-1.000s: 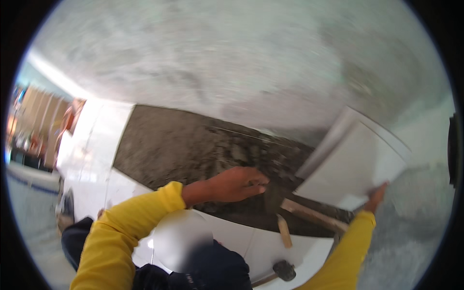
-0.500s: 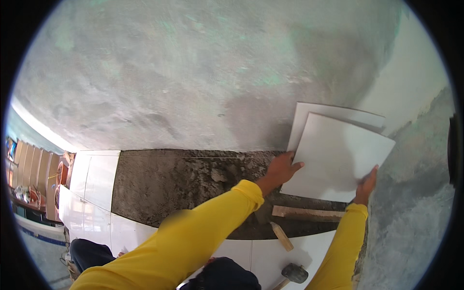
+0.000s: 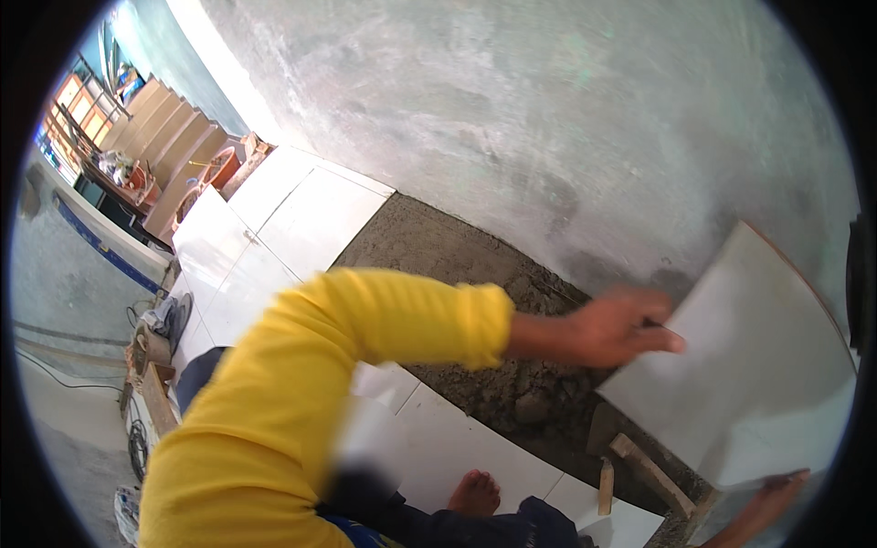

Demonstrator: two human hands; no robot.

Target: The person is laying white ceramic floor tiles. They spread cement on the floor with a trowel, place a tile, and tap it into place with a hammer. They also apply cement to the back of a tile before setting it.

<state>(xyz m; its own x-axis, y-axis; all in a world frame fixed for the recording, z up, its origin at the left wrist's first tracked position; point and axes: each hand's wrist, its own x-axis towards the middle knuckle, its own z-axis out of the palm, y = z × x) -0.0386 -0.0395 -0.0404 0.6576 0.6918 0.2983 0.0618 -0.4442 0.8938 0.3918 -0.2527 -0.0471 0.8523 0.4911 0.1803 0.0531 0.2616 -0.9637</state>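
A large white square tile (image 3: 740,365) stands tilted near the wall at the right, its reddish-brown edge showing along the far side. My left hand (image 3: 612,329), a little blurred, grips its left edge, thumb over the white face and fingers curled at the rim. Along the tile's lower edge is my right hand (image 3: 772,502), fingers pressed to it and partly cut by the dark rim of the picture. Beneath and left of the tile lies a bed of rough grey mortar (image 3: 429,247). Whether a second tile is behind this one is hidden.
Laid white tiles (image 3: 320,215) border the mortar at left and front. Two wood pieces (image 3: 653,475) lie below the held tile. A grey plastered wall (image 3: 512,119) rises behind. Stairs (image 3: 164,128), orange buckets (image 3: 219,169) and a blue spirit level (image 3: 100,242) are at the left.
The view has turned, bringing the stairs and left floor further in. The held tile appears closer and further right. The second tile's outline and the black mallet are no longer visible.
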